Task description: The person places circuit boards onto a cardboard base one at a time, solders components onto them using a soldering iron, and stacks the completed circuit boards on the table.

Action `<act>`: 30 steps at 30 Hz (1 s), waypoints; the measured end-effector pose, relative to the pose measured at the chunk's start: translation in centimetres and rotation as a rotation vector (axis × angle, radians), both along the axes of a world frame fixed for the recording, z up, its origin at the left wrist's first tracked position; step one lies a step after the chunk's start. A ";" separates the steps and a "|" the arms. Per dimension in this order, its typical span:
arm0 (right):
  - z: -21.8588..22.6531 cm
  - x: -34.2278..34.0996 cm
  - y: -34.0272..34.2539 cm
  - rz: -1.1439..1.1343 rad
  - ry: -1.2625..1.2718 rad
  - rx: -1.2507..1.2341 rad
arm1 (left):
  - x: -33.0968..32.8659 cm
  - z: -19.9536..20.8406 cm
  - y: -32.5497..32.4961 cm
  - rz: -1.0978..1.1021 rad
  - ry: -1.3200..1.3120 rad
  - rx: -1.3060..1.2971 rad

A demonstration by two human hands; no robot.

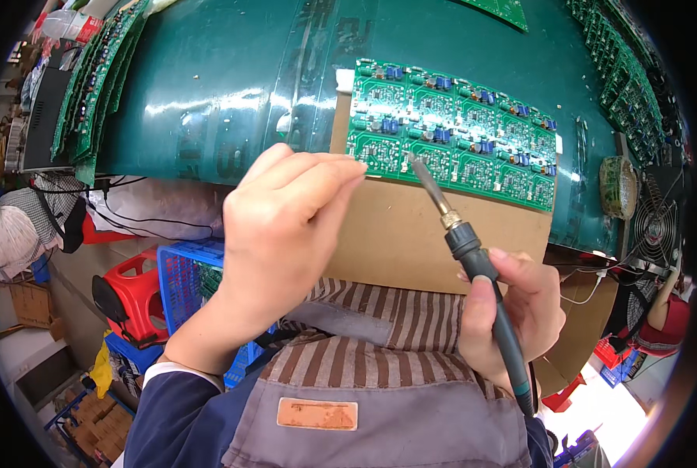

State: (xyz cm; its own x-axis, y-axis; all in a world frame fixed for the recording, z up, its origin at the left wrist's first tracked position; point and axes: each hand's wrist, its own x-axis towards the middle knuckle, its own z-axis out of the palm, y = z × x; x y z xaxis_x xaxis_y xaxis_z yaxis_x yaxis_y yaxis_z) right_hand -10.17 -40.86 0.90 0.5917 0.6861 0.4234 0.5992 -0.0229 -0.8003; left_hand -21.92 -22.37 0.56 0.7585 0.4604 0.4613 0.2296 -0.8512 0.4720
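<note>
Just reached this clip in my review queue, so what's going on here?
The person's right hand holds a soldering iron, its tip over the lower left part of a green circuit-board panel; contact can't be judged. The left hand is pinched near the panel's lower left corner; whether it holds anything is unclear. The panel lies on brown cardboard.

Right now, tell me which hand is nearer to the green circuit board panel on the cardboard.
Left. The left hand is at the near left corner of the green panel; the right hand is farther back, toward the person's body, holding the soldering iron.
</note>
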 end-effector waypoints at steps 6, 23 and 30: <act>-0.3 -0.2 1.2 0.095 -0.077 0.027 | 0.3 -1.2 -0.7 0.072 -0.024 -0.065; -0.5 -0.2 1.8 0.082 -0.107 0.040 | 0.5 -1.4 -0.4 0.053 0.005 -0.058; -0.5 -0.4 2.3 0.099 -0.120 0.042 | 0.5 -1.2 -0.4 0.049 0.022 -0.051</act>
